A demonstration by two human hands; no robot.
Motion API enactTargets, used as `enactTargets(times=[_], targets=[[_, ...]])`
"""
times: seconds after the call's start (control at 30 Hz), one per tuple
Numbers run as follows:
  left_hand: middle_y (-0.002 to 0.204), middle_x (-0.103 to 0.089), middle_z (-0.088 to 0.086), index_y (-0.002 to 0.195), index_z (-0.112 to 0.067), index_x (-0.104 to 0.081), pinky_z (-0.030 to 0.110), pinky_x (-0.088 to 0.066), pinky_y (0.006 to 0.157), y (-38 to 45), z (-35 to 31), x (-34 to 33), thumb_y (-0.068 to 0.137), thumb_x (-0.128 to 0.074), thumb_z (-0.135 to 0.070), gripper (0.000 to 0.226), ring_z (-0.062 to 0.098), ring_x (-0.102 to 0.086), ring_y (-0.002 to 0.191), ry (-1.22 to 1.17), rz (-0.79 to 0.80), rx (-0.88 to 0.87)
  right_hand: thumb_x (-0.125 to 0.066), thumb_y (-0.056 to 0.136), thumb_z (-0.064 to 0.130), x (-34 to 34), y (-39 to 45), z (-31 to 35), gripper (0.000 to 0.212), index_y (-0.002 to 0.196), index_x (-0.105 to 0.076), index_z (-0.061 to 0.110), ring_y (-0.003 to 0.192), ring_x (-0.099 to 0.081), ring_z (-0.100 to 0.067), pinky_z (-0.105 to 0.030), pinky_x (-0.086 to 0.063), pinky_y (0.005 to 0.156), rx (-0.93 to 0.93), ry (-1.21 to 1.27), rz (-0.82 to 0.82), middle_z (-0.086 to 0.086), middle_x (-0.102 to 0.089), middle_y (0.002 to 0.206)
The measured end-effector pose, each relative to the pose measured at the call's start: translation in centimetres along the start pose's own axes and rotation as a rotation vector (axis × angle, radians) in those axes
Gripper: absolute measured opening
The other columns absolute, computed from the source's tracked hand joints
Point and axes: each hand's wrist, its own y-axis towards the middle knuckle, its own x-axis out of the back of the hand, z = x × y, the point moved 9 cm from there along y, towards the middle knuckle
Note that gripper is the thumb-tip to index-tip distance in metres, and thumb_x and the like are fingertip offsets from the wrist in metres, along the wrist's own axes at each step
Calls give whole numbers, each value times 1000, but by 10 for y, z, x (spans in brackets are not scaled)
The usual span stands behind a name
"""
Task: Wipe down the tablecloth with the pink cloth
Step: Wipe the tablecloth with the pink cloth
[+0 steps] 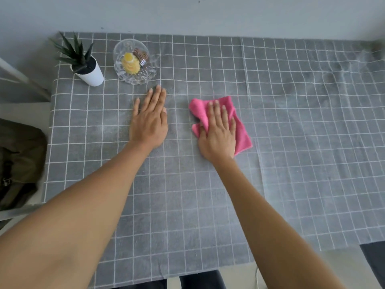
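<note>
Pink cloth [239,124] mid-bench on grey checked tablecloth [291,142], right hand [217,132] flat atop it, left hand [149,122] spread beside, potted plant [88,69] and glass dish [133,62] near far-left corner, open cloth toward right edge.

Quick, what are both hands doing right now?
Left hand: open, flat on the tablecloth.
Right hand: open, pressing the pink cloth flat.

Under the right hand [217,134] the middle of the pink cloth [239,126] is hidden, as is the tablecloth [291,142] beneath the left hand [149,122]. Beyond the left hand's fingertips, the glass bowl [134,61] holds something yellow and something brownish (too blurred to identify). Far left of that hand, a dark bag [18,159] is cut by the edge.
</note>
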Motion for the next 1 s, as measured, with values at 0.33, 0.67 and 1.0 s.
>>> enactTargets(times=[0.33, 0.67, 1.0], targets=[[160, -1, -6, 153, -20, -6, 41, 3, 120, 0, 0, -2, 103, -17, -26, 51, 12, 0, 147, 8, 35, -14, -15, 93, 43, 32, -19, -112, 63, 153, -4, 28, 148, 2, -15, -39, 4, 119, -171, -29, -69, 7, -2, 160], [161, -2, 2, 152, -15, -6, 42, 7, 117, -26, -110, -29, 102, -21, -28, 53, 16, 3, 148, -108, 58, 5, -21, 99, 40, 30, -18, -111, 61, 153, 1, 25, 147, 7, -14, -37, 6, 119, -165, -39, -38, 6, 3, 161], [160, -9, 0, 152, -17, -12, 45, -1, 119, -38, -151, -46, 97, -12, -36, 59, 15, -5, 148, -49, 11, -8, -15, 92, 46, 46, -15, -140, 66, 153, -10, 23, 147, 0, -11, -27, 10, 116, 37, -47, -30, 7, -8, 160]])
